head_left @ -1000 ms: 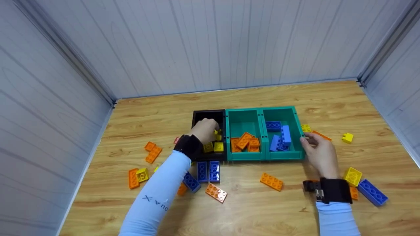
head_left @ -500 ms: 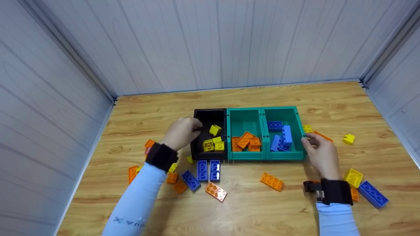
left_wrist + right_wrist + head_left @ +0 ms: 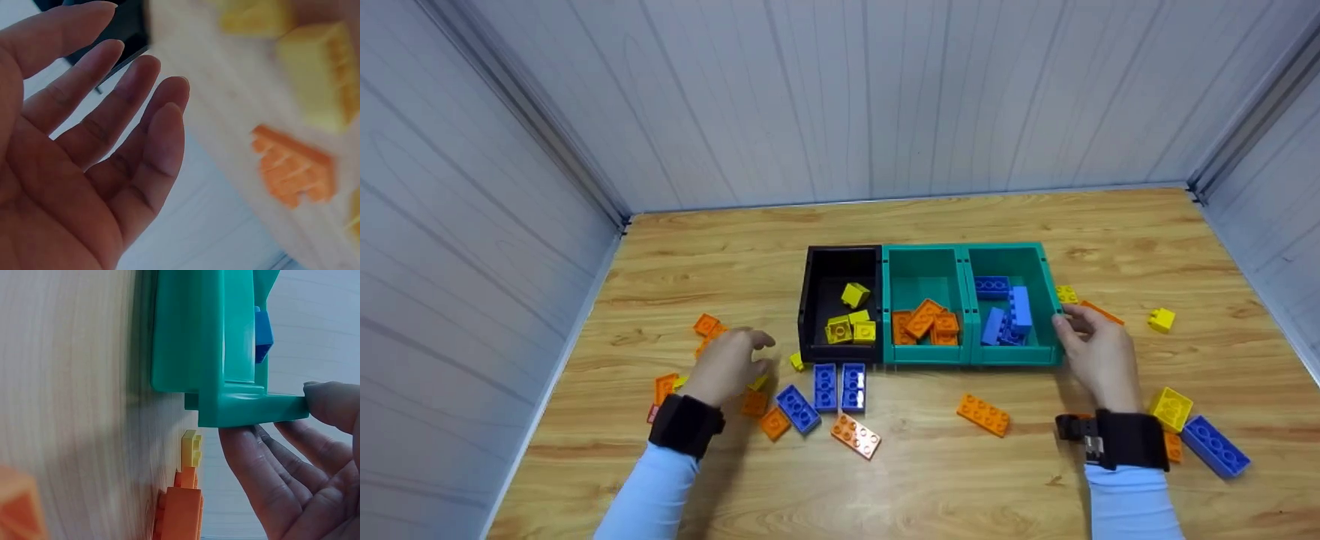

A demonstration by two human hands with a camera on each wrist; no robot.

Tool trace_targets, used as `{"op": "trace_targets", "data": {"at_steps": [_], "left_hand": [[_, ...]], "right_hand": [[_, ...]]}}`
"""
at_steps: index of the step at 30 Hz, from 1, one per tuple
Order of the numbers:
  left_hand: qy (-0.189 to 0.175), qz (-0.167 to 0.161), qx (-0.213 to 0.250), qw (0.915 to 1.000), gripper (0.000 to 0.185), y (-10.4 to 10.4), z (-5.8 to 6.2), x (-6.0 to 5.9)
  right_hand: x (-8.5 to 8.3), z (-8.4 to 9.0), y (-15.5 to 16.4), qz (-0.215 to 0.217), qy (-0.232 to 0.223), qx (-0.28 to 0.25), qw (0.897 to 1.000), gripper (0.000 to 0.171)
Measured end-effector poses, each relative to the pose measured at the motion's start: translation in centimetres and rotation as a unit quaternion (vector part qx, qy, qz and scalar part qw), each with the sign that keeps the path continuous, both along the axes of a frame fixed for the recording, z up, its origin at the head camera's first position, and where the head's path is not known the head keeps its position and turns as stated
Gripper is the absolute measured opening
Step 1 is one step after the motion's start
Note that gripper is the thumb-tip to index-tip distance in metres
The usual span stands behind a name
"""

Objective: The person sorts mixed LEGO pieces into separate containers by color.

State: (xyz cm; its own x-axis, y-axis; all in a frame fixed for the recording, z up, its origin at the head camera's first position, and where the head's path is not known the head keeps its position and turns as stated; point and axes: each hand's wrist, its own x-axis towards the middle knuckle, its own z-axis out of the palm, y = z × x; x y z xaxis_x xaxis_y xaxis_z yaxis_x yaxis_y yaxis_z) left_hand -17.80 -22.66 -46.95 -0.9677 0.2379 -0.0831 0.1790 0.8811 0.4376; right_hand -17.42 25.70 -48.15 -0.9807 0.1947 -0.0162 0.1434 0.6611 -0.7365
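The left hand [image 3: 727, 364] is over the wooden table [image 3: 930, 480], fingers loose and holding nothing, above small yellow and orange bricks [image 3: 775, 422] left of the black bin [image 3: 808, 300]. The right hand [image 3: 1099, 351] pinches the right wall of the green bin [image 3: 1047, 281], which holds blue bricks [image 3: 1018, 307] and stands at the right end of the row of bins.

A wooden tabletop [image 3: 930, 217] with a warm, streaked grain fills the lower half of the head view. Pale grey panelled walls enclose it on three sides: one from 10 to 2 o'clock [image 3: 840, 97], one at 9 o'clock [image 3: 457, 285], one at 3 o'clock [image 3: 1275, 187]. Metal corner strips run diagonally at 10 o'clock [image 3: 532, 127] and 2 o'clock [image 3: 1252, 112]. The light is even and soft, with faint shadows
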Motion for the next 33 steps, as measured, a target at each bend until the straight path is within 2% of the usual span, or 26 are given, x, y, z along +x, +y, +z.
{"op": "trace_targets", "data": {"at_steps": [5, 10, 14, 20, 22, 24, 28, 31, 33], "left_hand": [[-0.002, 0.008, 0.004, 1.0000, 0.031, 0.7, -1.5, 0.3], [-0.006, -0.019, -0.012, 0.9997, 0.036, 2.2, -2.0, -0.5], [-0.012, -0.035, -0.026, 0.9990, 0.025, 3.3, -2.3, -1.3], [0.037, -0.054, -0.076, 0.9950, 0.011, 3.3, -2.6, -1.6], [0.048, -0.053, -0.093, 0.9931, 0.007, 2.9, -2.2, -1.5], [0.042, -0.040, -0.092, 0.9941, 0.008, 2.3, -1.5, -1.4], [0.035, 0.018, -0.053, 0.9978, 0.018, 1.0, 0.8, -1.4], [0.076, 0.041, -0.033, 0.9957, 0.026, 0.6, 2.8, -1.7], [0.107, 0.040, -0.032, 0.9929, 0.025, 1.0, 4.0, -2.2]], "right_hand": [[-0.1, -0.1, 0.0, -0.005, -0.006, -0.005, 1.000, 0.055], [0.0, -0.1, 0.1, -0.007, -0.004, 0.000, 1.000, 0.055], [0.0, -0.1, 0.2, -0.005, -0.002, -0.001, 1.000, 0.054], [0.0, -0.1, 0.0, 0.000, 0.004, -0.002, 1.000, 0.054], [0.0, -0.1, -0.1, 0.002, 0.012, 0.001, 1.000, 0.053], [0.1, 0.0, -0.1, 0.004, 0.020, 0.005, 1.000, 0.053], [0.1, -0.1, -0.2, 0.005, 0.023, 0.006, 1.000, 0.052], [0.0, -0.1, -0.1, 0.002, 0.017, 0.003, 1.000, 0.052], [0.1, -0.1, 0.0, -0.002, 0.014, 0.004, 1.000, 0.052]]}}
